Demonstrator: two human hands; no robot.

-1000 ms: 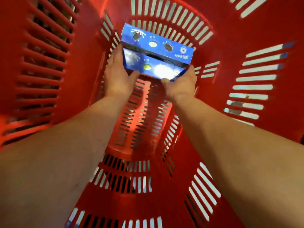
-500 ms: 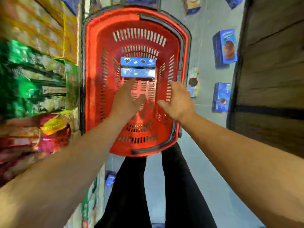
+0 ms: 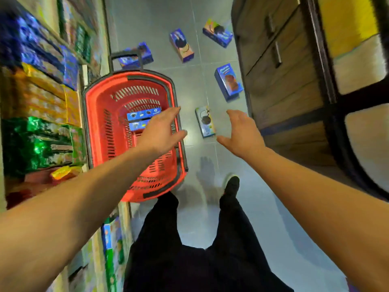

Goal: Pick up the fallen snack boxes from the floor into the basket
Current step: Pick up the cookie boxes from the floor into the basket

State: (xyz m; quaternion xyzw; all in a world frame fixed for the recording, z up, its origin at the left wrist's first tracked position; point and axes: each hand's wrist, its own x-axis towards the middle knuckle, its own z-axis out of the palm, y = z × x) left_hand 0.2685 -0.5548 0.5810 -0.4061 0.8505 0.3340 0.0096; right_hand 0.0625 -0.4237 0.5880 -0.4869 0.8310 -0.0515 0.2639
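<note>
Between basket [image 3: 92, 123] rim and cabinet [image 3: 280, 98], box-strewn floor [image 3: 210, 49].

one red basket [image 3: 92, 123], two blue boxes [image 3: 144, 115] inside, five boxes [image 3: 229, 82] on the floor

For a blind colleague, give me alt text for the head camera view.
Both empty hands, left hand and right hand, reach toward a blue snack box on the floor beside a red basket holding two boxes; four more lie beyond.
</note>
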